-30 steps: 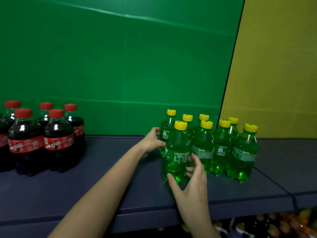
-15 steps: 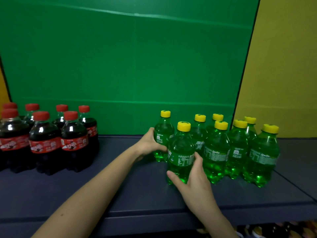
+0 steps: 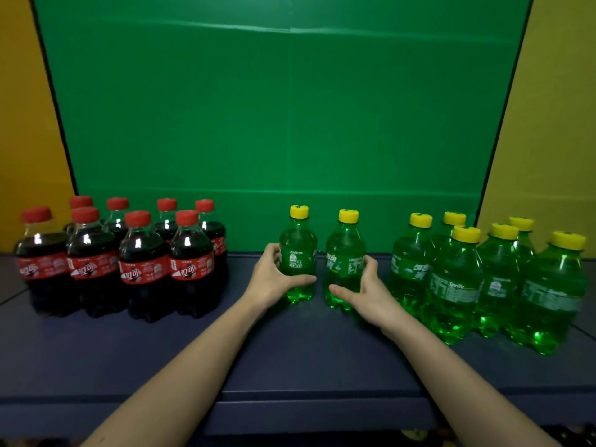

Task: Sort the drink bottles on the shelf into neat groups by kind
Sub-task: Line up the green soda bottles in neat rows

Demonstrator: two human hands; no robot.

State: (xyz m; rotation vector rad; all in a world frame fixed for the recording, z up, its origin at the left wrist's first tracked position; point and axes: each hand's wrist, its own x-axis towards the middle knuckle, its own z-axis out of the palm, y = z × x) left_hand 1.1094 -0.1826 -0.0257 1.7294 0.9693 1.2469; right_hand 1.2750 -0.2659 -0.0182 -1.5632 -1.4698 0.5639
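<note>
Centre frame: our left hand (image 3: 274, 280) grips one green bottle (image 3: 296, 253), right hand (image 3: 366, 293) grips second bottle (image 3: 343, 250). Next, likely: line both beside green group (image 3: 451, 285).

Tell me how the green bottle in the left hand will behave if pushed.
The green bottle looks full, so probably heavy for its size. Tall on a narrow base, it may tip if pushed high. The left hand grips low, which likely steadies it.
</note>
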